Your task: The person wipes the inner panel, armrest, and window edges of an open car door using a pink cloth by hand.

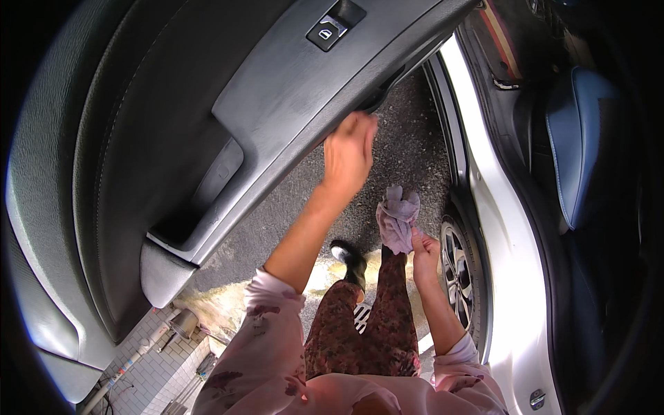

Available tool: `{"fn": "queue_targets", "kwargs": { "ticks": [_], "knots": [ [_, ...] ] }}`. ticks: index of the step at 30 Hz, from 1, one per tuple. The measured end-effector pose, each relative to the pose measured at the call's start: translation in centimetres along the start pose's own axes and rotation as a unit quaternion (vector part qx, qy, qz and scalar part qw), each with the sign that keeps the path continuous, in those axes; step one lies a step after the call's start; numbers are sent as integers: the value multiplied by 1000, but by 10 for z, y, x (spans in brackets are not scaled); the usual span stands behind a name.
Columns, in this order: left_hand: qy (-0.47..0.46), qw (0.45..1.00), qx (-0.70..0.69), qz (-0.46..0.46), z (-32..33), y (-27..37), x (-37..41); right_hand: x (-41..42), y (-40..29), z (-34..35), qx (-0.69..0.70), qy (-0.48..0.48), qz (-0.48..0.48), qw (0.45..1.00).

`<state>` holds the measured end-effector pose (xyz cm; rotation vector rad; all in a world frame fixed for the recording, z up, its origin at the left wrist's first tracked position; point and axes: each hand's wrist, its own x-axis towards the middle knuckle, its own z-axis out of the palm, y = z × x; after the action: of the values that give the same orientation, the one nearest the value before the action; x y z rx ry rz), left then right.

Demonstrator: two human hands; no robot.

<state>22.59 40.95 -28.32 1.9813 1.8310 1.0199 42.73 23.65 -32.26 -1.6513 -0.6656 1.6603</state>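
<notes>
My left hand (350,150) is raised against the inner edge of a car door panel (290,93), its fingers curled and slightly blurred. Whether it grips the door there cannot be told. In my right hand (428,254) is a crumpled pale lilac cloth (398,218), pinched at its near side and hanging over the ground by the rear wheel (457,264). On the door's armrest sits a window switch (326,34), and a pull-handle recess (179,225) lies further down the panel.
To the right, the white door sill and body (511,218) frame a blue seat (581,145). Dark asphalt (280,218) lies below, with a drain grate (362,316) between my legs. A metal pail (183,322) and white pipe (132,358) stand by a tiled wall (155,376) at lower left.
</notes>
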Motion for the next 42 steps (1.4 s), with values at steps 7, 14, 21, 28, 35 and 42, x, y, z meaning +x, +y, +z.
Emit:
{"fn": "queue_targets", "kwargs": {
  "ticks": [7, 14, 21, 28, 35, 42],
  "knots": [
    [-258, 926, 164, -223, 74, -117, 67, 1, -3, 8, 3, -21, -13, 1000],
    [-473, 767, -315, -298, 51, -136, 118, 5, -4, 7, 49, -6, 10, 999],
    [-304, 934, 157, -99, 132, -154, 74, 7, -6, 3, 39, -6, 22, 999],
    [-341, 923, 85, -157, 114, -144, 82, 5, -11, 6, 51, 6, 17, 999],
    [-185, 967, 13, -173, 32, -55, 56, 7, -6, -1, 42, -31, 18, 998],
    [-142, 984, 59, -86, 16, -16, 8, 10, -8, 1, 54, -36, 0, 998]
  ]
}}
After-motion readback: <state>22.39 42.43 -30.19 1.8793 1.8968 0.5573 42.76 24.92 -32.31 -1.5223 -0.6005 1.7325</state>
